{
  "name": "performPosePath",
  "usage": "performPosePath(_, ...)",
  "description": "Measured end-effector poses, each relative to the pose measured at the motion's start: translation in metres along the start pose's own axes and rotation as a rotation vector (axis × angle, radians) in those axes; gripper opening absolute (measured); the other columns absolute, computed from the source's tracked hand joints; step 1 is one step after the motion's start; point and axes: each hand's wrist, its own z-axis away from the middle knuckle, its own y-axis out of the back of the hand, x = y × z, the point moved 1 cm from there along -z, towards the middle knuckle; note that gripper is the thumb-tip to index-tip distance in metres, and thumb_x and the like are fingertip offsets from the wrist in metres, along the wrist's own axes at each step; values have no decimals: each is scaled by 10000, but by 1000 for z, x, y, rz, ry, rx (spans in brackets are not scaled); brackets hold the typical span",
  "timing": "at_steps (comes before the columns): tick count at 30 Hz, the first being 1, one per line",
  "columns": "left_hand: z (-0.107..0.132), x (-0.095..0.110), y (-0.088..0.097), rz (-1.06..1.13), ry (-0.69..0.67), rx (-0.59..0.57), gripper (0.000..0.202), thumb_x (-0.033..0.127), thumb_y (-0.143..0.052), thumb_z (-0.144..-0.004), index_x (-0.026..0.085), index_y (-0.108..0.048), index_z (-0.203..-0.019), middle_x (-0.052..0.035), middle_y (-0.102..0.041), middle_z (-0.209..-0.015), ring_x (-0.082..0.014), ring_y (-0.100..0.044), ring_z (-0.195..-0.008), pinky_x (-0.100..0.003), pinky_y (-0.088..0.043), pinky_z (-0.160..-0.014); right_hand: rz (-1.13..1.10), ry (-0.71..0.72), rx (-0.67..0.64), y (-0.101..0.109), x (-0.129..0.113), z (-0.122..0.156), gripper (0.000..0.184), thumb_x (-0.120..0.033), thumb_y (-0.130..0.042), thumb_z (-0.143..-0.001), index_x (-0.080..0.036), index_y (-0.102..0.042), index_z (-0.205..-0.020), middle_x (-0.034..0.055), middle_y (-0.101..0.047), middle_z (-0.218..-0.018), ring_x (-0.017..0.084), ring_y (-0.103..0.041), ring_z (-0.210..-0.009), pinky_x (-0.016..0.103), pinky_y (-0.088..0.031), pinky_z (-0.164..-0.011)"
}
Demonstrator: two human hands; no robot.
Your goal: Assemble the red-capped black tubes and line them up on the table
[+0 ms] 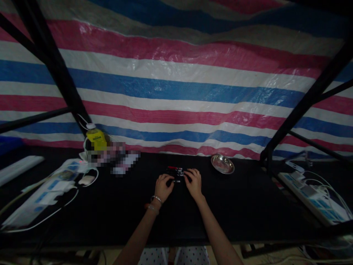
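Note:
A small group of slim pens lies on the black tabletop between my hands. At the far side of the group is a red pen [174, 168], and close beside it are black pens [176, 172] with shiny ends. Nearest me, a separate black pen [177, 181] pokes out from the fingertips of my left hand [163, 187], which is closed on its left end. My right hand [194, 182] has its thumb and index finger bent around the right ends of the black pens. Its fingertips partly hide what they grip.
A shallow metal dish [223, 164] stands at the back right. At left are a yellow bottle [97, 139], a power strip [51, 189] with white cables, and a blurred-out patch. Another power strip [314, 195] lies far right. Black frame posts [296, 99] flank the striped sheet.

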Motion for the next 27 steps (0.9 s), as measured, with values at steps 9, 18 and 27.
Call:
performPosePath(9,-4,-17,2,243,231,242,198,237,-509,-703,174,-637,-840,-40,-596,-774,-171,-574,-711,-330,-495,-706,-66,33,-146,-15,-18,-6,188,-244,-614,-775,-278,-696,-940,69,-562,-993,222,-450,-988,365,-394,-846)
performPosePath(18,-5,-14,2,226,214,197,179,221,-527,-673,179,-643,-803,-33,-590,-743,-169,-564,-695,-323,-491,-688,-72,-152,-94,-16,-2,-2,205,-181,-603,-753,-235,-691,-930,63,-529,-881,203,-456,-888,334,-401,-814)
performPosePath(27,-1,3,18,369,262,275,252,359,-512,-751,162,-629,-857,-53,-613,-778,-166,-574,-693,-287,-466,-613,-217,-171,-94,-16,0,-3,127,-224,-583,-779,-223,-673,-869,47,-571,-862,199,-476,-881,330,-381,-814)
